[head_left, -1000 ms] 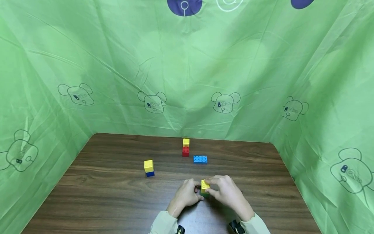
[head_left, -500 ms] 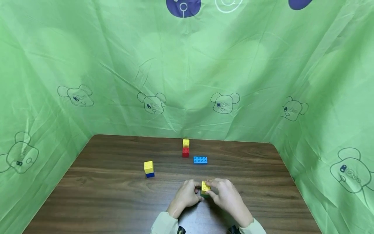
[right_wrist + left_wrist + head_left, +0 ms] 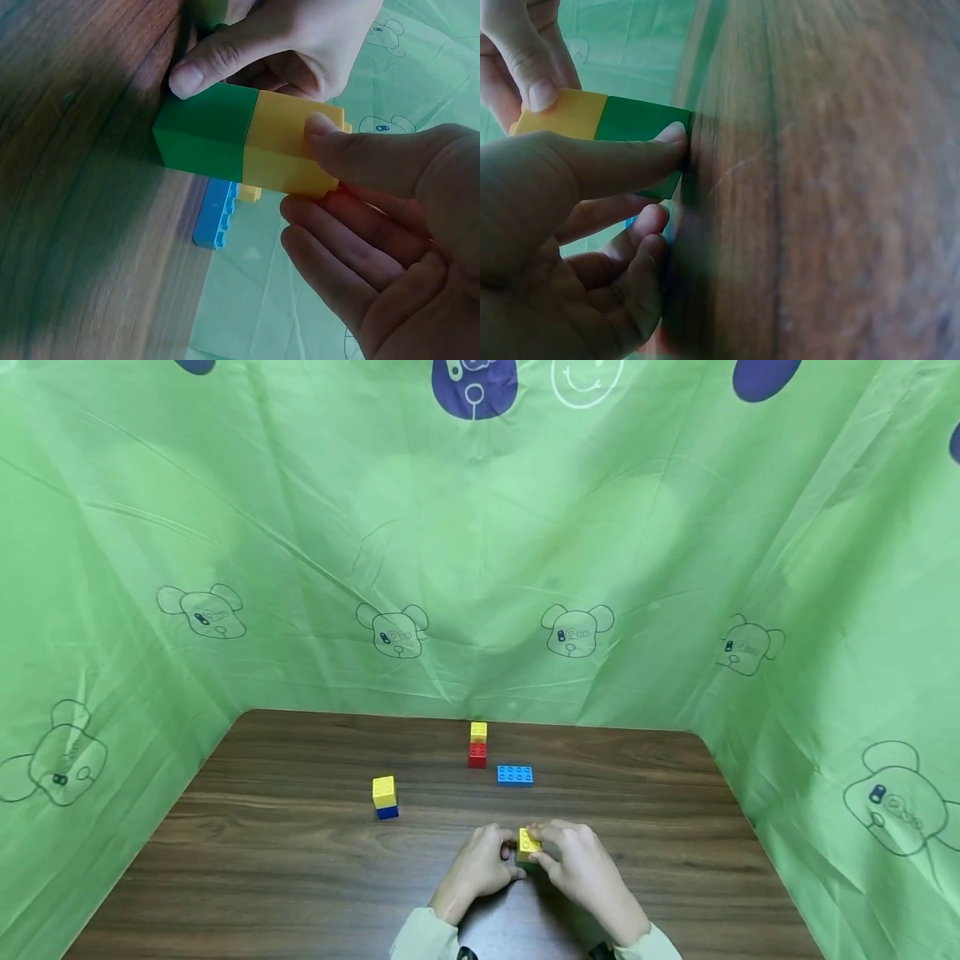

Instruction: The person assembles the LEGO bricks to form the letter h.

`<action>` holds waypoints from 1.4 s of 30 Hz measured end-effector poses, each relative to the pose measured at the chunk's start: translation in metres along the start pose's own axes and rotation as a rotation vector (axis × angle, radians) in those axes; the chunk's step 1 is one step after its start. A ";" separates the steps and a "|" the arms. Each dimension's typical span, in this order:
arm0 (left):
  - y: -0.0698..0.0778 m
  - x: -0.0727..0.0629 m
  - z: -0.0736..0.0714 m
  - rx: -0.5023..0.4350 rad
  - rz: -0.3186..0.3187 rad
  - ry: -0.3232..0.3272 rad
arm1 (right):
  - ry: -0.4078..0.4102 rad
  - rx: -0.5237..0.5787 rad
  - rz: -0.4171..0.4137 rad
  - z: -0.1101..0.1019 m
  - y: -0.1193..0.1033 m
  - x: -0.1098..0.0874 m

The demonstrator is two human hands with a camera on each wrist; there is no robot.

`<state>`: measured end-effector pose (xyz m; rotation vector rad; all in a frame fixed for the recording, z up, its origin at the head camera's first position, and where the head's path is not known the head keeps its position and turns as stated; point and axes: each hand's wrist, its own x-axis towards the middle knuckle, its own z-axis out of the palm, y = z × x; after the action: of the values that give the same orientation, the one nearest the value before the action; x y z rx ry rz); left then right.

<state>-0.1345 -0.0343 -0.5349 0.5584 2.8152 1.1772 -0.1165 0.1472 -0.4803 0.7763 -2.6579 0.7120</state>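
A yellow toy brick [image 3: 289, 142] sits on top of a green toy brick [image 3: 206, 131], with no gap showing between them in the right wrist view. The green one stands on the wooden table. My left hand [image 3: 480, 862] grips the green brick low down, its thumb [image 3: 630, 165] along one side close to the tabletop. With thumb and fingers, my right hand [image 3: 581, 864] pinches the yellow brick from the other side. In the head view the hands hide much of the green brick.
A flat blue brick [image 3: 515, 776] lies beyond the hands. Behind it, a yellow brick [image 3: 478, 732] and a red brick [image 3: 477, 756] stand together. To the left, a yellow brick [image 3: 384, 791] rests on a dark blue one [image 3: 387, 812]. Green cloth [image 3: 480, 552] surrounds the brown table [image 3: 285, 860].
The head view has tilted slightly, so everything sits a little lower in it. Both hands keep their hold on the yellow and green bricks, with hardly any movement.
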 end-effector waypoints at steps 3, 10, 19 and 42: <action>0.000 -0.001 0.001 0.008 -0.012 0.000 | -0.006 0.026 0.011 0.002 0.002 -0.001; -0.002 -0.003 0.001 0.012 -0.018 0.007 | 0.011 0.075 0.030 0.006 0.004 -0.003; -0.001 -0.004 0.002 0.033 -0.022 0.016 | 0.037 0.076 0.026 0.008 0.004 -0.005; 0.008 -0.003 -0.003 0.073 0.041 -0.044 | 0.005 0.030 0.001 0.003 0.007 -0.005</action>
<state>-0.1296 -0.0326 -0.5277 0.6417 2.8324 1.0578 -0.1169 0.1526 -0.4876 0.7796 -2.6496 0.7550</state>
